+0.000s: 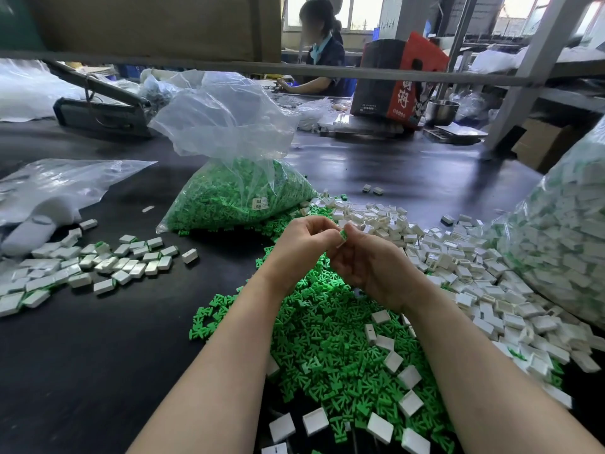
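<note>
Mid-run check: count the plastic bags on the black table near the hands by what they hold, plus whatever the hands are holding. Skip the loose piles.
Bag of green pieces: 1
Bag of white pieces: 1
Flat clear bag, contents unclear: 1
White-and-green piece, pinched between left hand and right hand: 1
Total: 4

Daylight poured in from the windows (363,11) at the back, and they were blown out (pure white in spots). The dark table (98,371) caught a soft sheen on its far side, and the clear bag (229,103) had glare on its folds. The green parts (327,355) threw a green tint onto the right hand (366,267). Shadows were soft. The small piece (342,239) it pinched was sharp. The wide lens bent the shelf bar (327,72) and smeared the bottom corners.
</note>
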A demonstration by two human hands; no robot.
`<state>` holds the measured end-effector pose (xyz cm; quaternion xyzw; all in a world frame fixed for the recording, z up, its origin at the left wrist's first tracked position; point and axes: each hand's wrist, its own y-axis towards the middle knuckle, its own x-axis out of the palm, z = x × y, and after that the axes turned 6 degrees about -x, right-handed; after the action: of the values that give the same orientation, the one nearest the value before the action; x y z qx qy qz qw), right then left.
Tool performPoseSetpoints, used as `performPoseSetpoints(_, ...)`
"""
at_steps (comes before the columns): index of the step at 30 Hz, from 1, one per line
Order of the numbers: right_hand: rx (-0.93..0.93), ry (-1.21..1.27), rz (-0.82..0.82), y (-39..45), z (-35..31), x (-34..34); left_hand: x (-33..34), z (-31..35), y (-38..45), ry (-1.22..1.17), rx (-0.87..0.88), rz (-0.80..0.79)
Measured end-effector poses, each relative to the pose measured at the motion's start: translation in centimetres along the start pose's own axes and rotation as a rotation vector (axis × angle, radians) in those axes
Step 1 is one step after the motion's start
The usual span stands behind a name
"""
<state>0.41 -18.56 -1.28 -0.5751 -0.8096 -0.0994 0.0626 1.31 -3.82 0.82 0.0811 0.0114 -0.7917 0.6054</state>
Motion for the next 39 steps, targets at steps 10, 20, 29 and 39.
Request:
performPoseSetpoints(10,-0.057,-0.159,0.0,-0.3,0.2,0.2,1.1,-0.3,0.1,-0.035,0.008,0.08)
performPoseSetpoints(20,-0.056,-0.069,0.011,0.0,0.5,0.2,1.5,-0.8,0.5,-0.108,-0.002,0.084)
performPoseSetpoints(29,-0.067,-0.007,0.028,0.0,0.7,0.1,2.0,-1.0,0.5,-0.155,0.009,0.126)
performPoseSetpoints(39,-0.073,0.017,0.005,0.0,0.9,-0.1,1.9,-0.8,0.3,-0.134,-0.004,0.112)
